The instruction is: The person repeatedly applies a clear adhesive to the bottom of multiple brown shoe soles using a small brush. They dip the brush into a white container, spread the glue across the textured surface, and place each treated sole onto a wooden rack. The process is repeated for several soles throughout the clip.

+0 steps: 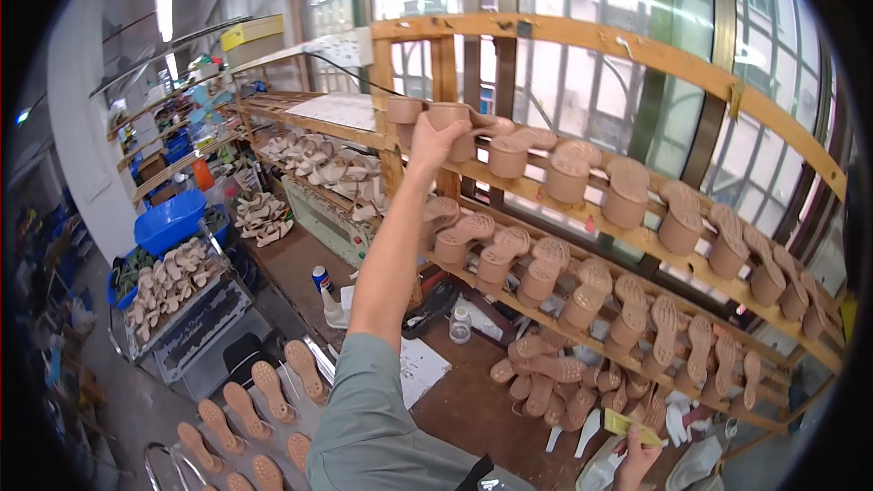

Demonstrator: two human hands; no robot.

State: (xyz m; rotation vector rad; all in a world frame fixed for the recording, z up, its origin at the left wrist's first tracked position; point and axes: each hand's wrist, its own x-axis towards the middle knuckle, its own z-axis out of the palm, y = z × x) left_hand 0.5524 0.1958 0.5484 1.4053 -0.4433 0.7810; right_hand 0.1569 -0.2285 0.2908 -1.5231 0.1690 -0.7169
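My left hand (435, 141) is raised to the top shelf (546, 184) of the wooden rack, closed around a tan heeled shoe (452, 118) at the left end of the row. The fingers wrap the block heel and the back of the sole, with the thumb on the near side. The shoe is at the shelf, but I cannot tell if its weight still rests on the shelf edge or is fully in my grip.

I judge the shoe to be light and mostly stiff: a moulded sole with a thick heel, treaded underneath, so it should not slip. The heel block looks like the firmest place to hold. Any upper or strap would be softer and could crease, though I cannot see one clearly from here. A second shoe (403, 110) stands touching or just beside it on the left, and another (507, 156) close on the right, so there is little room around my fingers.

My right hand (637, 459) is low at the bottom edge, above the worktop (473, 409), pinching a small flat yellow piece (629, 426) between thumb and fingers. Loose soles (546, 382) are heaped near it.
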